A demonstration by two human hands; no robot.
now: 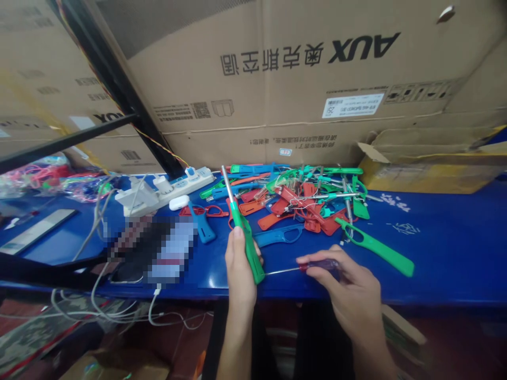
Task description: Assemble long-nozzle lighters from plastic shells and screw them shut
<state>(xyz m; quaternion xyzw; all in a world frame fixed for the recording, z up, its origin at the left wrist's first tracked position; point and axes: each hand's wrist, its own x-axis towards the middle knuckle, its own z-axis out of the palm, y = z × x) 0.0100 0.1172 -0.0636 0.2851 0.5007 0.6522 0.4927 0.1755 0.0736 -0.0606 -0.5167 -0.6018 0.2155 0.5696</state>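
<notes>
My left hand [241,264] is wrapped round a green long-necked lighter [249,241], whose metal tube points up and away from me. In my right hand [348,285] is a screwdriver [321,265] with a dark reddish handle. Its thin shaft points left, and the tip meets the lower end of the lighter's green handle. Just beyond my hands lies a heap of red, orange, blue and green lighter parts [293,203]. A loose green handle shell [380,250] rests to the right, and a blue shell [277,236] lies behind the lighter.
A white power strip [178,184] with plugs and a charging phone [172,250] are on the left of the blue table [447,253]. Large cardboard boxes [277,105] stand behind. An open carton [428,171] sits at the back right. A black metal frame [142,126] crosses the left side.
</notes>
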